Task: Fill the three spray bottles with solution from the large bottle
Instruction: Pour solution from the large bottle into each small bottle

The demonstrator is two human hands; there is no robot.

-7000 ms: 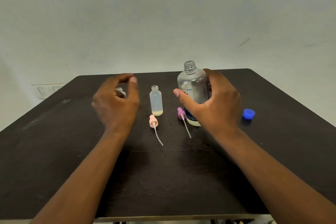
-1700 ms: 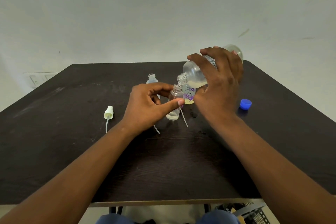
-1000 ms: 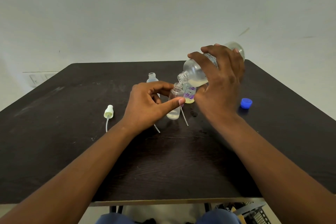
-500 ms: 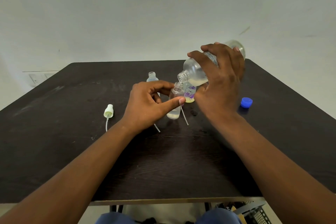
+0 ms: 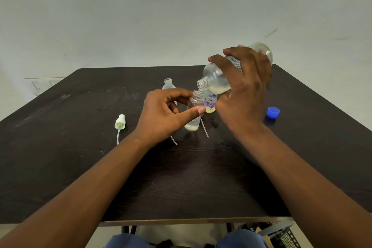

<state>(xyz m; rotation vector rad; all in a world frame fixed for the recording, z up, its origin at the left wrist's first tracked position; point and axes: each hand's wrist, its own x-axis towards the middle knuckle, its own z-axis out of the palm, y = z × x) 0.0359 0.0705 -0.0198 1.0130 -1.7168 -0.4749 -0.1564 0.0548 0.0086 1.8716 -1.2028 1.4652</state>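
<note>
My right hand [image 5: 244,94] grips the large clear bottle [image 5: 216,78], tipped with its open neck down over the mouth of a small clear spray bottle [image 5: 193,113]. My left hand [image 5: 164,116] pinches that small bottle upright on the table; a little pale liquid lies at its bottom. Just behind it stands a spray bottle with a purple print [image 5: 210,101], yellowish liquid at its base. A third open spray bottle [image 5: 168,85] stands farther back, partly hidden by my left hand.
The dark table [image 5: 60,147] carries a white spray cap with its tube [image 5: 120,124] at the left, a blue cap [image 5: 273,112] at the right, and two thin tubes [image 5: 204,130] near the bottles. A small wet spot [image 5: 214,124] marks the table under my right hand.
Compared with seven seconds ago, the large bottle has been lifted and tipped over a small bottle held by my left hand. In the last second the large bottle tilted slightly steeper.
</note>
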